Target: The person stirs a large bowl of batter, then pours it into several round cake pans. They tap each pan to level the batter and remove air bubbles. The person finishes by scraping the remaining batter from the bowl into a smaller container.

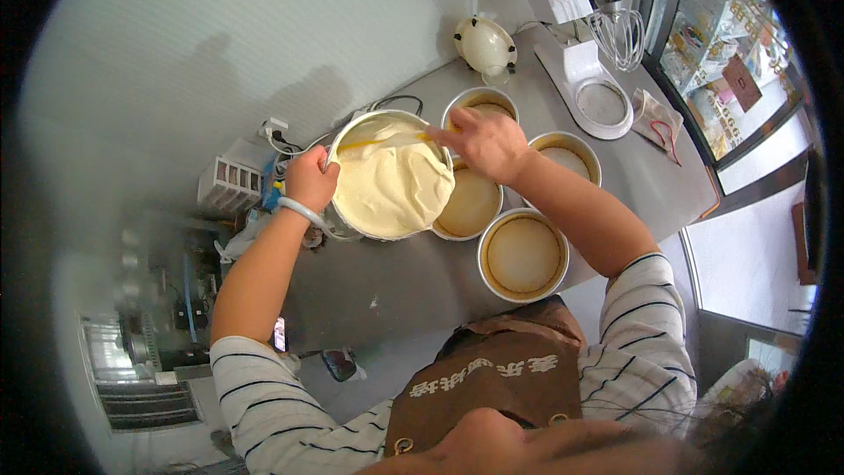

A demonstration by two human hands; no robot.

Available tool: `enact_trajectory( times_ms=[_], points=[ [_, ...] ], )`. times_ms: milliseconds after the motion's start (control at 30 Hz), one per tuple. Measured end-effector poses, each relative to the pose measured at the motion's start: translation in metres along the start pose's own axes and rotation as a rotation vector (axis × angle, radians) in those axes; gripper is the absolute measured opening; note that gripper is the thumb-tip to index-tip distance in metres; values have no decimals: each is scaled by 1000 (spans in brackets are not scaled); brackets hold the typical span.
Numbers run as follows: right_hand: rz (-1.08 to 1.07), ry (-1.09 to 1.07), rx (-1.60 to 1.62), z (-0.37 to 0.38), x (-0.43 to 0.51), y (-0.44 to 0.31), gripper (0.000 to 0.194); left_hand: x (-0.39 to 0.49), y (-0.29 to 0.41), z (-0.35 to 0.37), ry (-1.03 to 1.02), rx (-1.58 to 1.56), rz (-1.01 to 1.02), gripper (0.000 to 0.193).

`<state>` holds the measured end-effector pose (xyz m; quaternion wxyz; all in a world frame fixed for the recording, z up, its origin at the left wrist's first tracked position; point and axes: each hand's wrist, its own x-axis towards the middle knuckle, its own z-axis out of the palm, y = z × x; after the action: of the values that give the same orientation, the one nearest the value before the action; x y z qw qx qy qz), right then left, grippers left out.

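My left hand [312, 179] grips the rim of a metal mixing bowl [334, 214], which is tilted and full of thick, pale yellow batter or cream [395, 191]. In my right hand [486, 144] is a spatula [361, 144], yellowish in part, which reaches across the bowl and lies in the mixture. Beside and partly under the bowl stand several round metal cake pans with brown-edged linings and pale bases. Closest to me is one pan [524, 255]; another [467, 201] sits against the bowl. My right hand and forearm partly cover the far pan [484, 94] and the right pan [580, 145].
A white stand mixer [580, 72] with a raised wire whisk [616, 33] stands at the back right, near a window. An upturned cream bowl-like item with black feet [486, 46] is by the wall. Cables, a power plug [273, 128] and a white drawer box [231, 183] are on the left.
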<state>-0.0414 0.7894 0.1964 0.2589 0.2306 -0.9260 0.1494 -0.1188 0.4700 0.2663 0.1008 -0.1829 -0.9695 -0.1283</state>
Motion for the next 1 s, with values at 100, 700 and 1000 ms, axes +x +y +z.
enact_trajectory(
  times_ms=[100, 700, 1000],
  points=[
    [-247, 131, -50, 5, 9, 4, 41, 14, 13, 5, 16, 42, 20, 21],
    [136, -92, 128, 38, -18, 116, 42, 41, 10, 41, 12, 123, 86, 18],
    [-8, -240, 244, 65, -30, 116, 35, 46, 16, 48, 15, 131, 147, 29]
  ],
)
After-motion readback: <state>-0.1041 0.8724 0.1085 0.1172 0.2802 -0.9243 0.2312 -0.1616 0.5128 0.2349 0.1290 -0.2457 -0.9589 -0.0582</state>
